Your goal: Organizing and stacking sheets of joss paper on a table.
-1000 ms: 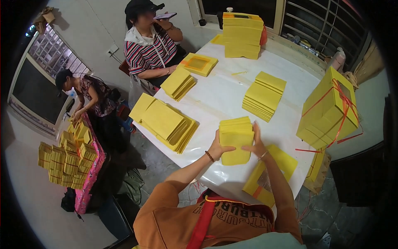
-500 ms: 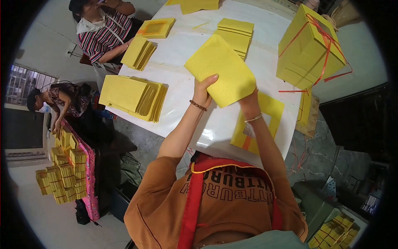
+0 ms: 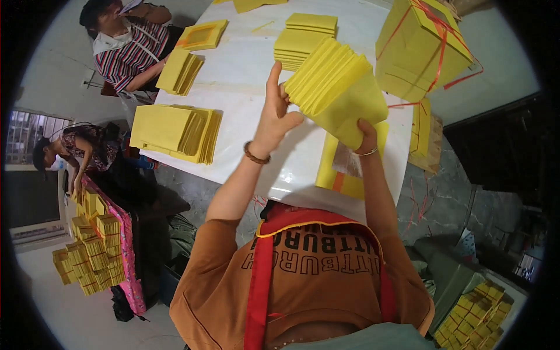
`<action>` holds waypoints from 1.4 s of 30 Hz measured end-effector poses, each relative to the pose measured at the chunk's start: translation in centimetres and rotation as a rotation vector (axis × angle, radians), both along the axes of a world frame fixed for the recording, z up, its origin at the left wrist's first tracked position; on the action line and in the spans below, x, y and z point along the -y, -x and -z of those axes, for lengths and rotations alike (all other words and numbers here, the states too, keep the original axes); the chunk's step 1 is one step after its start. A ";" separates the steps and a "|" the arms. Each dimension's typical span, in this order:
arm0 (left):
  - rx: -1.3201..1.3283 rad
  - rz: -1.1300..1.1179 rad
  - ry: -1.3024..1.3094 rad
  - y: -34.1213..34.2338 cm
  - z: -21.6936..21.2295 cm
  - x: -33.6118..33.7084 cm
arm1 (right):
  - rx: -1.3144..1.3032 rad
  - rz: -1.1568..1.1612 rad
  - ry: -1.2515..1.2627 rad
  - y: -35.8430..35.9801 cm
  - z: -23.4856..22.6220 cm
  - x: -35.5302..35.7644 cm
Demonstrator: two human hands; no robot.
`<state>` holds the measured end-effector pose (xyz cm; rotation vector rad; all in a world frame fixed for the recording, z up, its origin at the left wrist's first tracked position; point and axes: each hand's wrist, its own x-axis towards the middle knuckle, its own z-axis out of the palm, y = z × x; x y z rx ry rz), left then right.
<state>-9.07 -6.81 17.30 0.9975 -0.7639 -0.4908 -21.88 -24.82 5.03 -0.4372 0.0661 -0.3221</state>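
Note:
A thick stack of folded yellow paper is raised above the white table, tilted so that its layered folds face left. My right hand grips the lower right corner, thumb on the near face and the other fingers hidden behind. Beside the folded edges is my left hand, open, with its index finger pointing up and the thumb held apart. Whether its other fingertips touch the stack I cannot tell. Partly under my right forearm lies a yellow sheet with a grey panel and orange strip.
Yellow paper stacks stand along the table's left side, and more lie beyond my hands. A large yellow bundle tied with red string stands at the right. Two people are at the left, one by a pink-covered table with bundles.
The yellow stack has turned from its flat face to show its folded edges. My left hand has released it and opened beside it; my right hand keeps its grip on the corner.

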 end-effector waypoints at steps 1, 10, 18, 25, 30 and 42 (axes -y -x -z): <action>0.082 0.113 -0.149 -1.0 0.1 -0.6 | -0.044 0.033 0.109 1.0 -0.3 0.4; 0.281 0.529 -0.580 1.7 4.3 1.2 | -0.542 0.156 0.840 11.3 -2.7 2.9; 0.577 0.349 -0.609 4.3 11.1 0.3 | -0.573 0.204 1.208 11.0 0.3 -0.3; 0.396 0.323 -0.671 2.6 10.4 0.6 | -0.577 0.147 1.024 8.4 -1.3 0.4; 0.155 0.272 -0.651 -2.1 9.8 -2.5 | -0.510 0.115 1.262 1.5 -4.7 -1.0; 0.221 -0.089 -0.721 -8.0 17.3 -10.2 | -0.596 -0.439 1.591 -11.9 5.5 -3.5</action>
